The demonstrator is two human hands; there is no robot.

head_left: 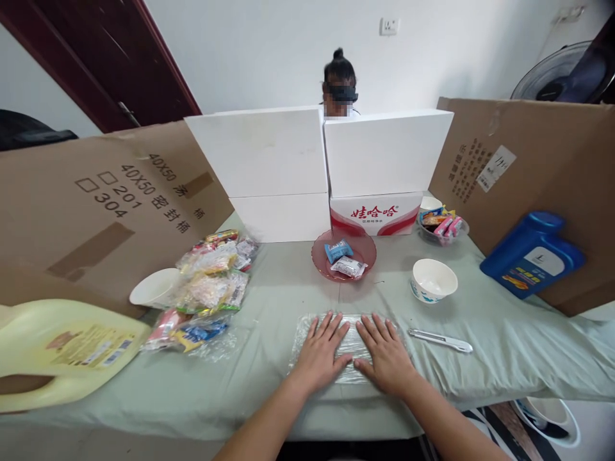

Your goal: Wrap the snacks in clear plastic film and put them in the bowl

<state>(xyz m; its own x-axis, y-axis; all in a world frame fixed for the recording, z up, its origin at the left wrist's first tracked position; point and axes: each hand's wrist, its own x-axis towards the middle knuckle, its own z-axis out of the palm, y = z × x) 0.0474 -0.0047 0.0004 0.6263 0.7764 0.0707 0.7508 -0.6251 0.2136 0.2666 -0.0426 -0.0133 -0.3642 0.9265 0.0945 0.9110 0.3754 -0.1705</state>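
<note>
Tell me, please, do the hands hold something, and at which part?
Nothing is gripped. The left hand and the right hand lie flat, palms down, side by side on a clear plastic sheet spread on the table.

Sheet of clear plastic wrap point(346, 346): thin, glossy and slightly crinkled, it lies spread flat on the pale green cloth of the desk point(269, 384) near its front edge. The left hand point(319, 354) and right hand point(387, 355) rest palm-down side by side on the sheet, fingers spread.
</note>
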